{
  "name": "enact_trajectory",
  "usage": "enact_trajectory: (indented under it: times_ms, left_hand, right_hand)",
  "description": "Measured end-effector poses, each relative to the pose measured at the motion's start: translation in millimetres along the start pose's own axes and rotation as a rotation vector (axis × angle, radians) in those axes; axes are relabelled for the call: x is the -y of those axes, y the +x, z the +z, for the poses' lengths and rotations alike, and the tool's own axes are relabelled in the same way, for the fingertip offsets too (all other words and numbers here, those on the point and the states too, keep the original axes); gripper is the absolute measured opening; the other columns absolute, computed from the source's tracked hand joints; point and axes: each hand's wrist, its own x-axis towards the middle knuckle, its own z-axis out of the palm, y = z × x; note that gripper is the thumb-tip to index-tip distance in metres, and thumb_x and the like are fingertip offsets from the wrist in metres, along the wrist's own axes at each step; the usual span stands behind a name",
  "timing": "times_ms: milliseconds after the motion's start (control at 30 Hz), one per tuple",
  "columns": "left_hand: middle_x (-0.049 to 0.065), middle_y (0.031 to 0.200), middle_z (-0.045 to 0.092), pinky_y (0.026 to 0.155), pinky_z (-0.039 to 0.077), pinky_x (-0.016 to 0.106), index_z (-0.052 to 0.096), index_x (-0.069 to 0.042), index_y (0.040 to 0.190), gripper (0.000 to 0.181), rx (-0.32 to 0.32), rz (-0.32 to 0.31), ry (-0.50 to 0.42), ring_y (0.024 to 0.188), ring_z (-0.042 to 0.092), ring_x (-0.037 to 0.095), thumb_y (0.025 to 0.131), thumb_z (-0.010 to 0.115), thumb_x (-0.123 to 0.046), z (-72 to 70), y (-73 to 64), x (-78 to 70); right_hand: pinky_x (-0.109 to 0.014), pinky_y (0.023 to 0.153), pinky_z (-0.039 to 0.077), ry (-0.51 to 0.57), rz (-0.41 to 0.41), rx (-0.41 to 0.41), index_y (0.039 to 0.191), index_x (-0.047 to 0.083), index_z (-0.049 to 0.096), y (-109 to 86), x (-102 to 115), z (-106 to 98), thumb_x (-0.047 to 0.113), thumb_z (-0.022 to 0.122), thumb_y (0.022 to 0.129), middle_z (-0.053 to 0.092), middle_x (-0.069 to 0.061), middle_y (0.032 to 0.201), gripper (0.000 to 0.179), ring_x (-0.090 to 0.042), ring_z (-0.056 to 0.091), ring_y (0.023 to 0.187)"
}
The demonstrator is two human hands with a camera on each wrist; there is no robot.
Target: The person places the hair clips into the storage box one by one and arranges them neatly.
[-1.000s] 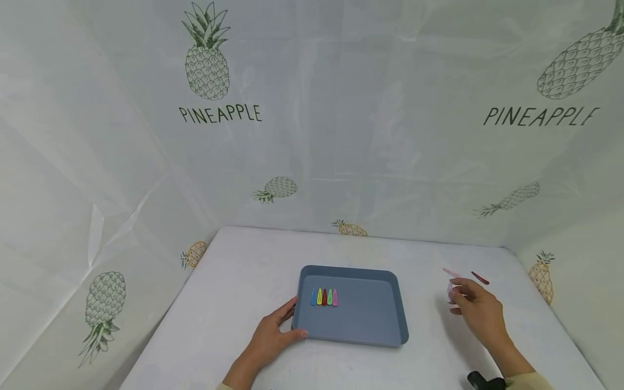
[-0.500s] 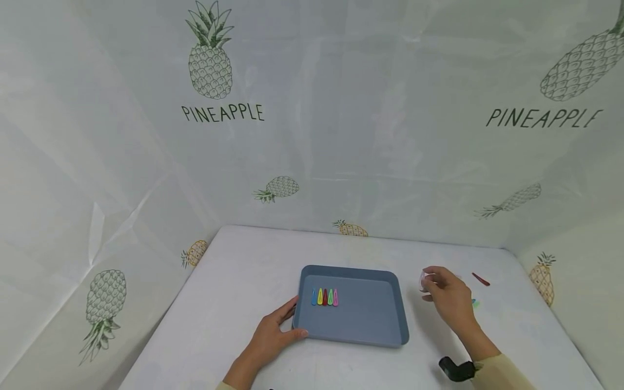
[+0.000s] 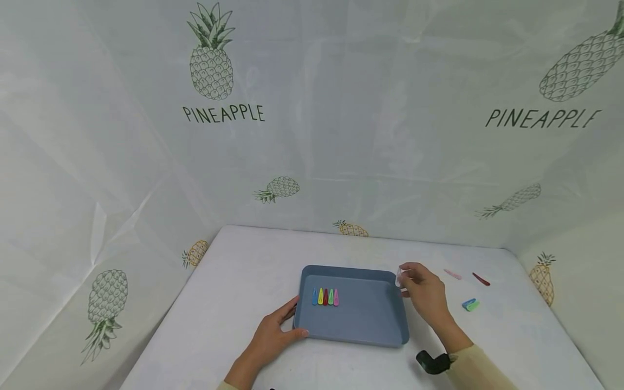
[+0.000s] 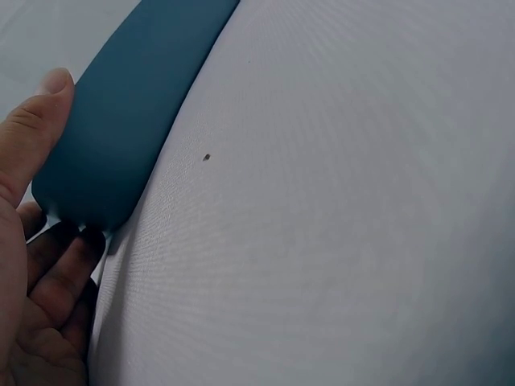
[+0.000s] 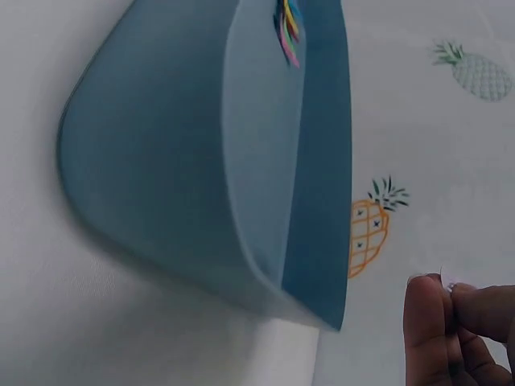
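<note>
A blue-grey tray [image 3: 358, 330] lies on the white table, and a row of several snap hair clips [image 3: 325, 297] in blue, yellow, red, green and pink stands in its left half. My left hand [image 3: 269, 337] holds the tray's near left corner, thumb on the front wall and fingers along the left side. In the left wrist view the thumb [image 4: 36, 129] touches the tray wall. My right hand [image 3: 426, 292] is at the tray's far right corner, pinching a small translucent pale piece [image 3: 399, 277] between thumb and fingers. Its kind I cannot tell.
Right of the tray, a pink clip [image 3: 453, 274] and a dark red clip [image 3: 481, 279] lie apart on the table. A blue clip [image 3: 468, 302] and a green clip [image 3: 473, 306] lie together nearer me. A pineapple-print sheet [image 3: 361, 135] hangs behind the table.
My right hand has moved left from the loose clips to the tray's far right corner, carrying the pale piece. The blue and green clips have come into view. My left hand stays put.
</note>
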Motion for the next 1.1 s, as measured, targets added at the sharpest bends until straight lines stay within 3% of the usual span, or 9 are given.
enact_trajectory:
  times_ms: [433,1100]
  left_hand:
    - [0.005,0.156,0.057,0.122,0.036,0.063,0.045,-0.025,0.162,0.092,0.000,-0.003,0.001,0.146,0.054,0.029,0.085,0.084,-0.054,-0.5,-0.4,-0.3]
    - [0.005,0.159,0.054,0.121,0.039,0.061,0.044,-0.024,0.162,0.093,0.005,-0.004,-0.007,0.145,0.054,0.029,0.084,0.085,-0.054,-1.6,0.5,0.5]
  right_hand:
    - [-0.026,0.063,0.064,0.044,0.036,0.035,0.120,0.002,0.071,2.1,12,31,-0.002,0.069,0.098,0.076,-0.020,0.100,0.023,-0.025,0.076,0.077]
    - [-0.027,0.054,0.061,0.073,0.084,0.117,0.116,0.004,0.072,4.3,12,85,-0.004,0.068,0.093,0.073,-0.010,0.085,0.025,-0.017,0.069,0.060]
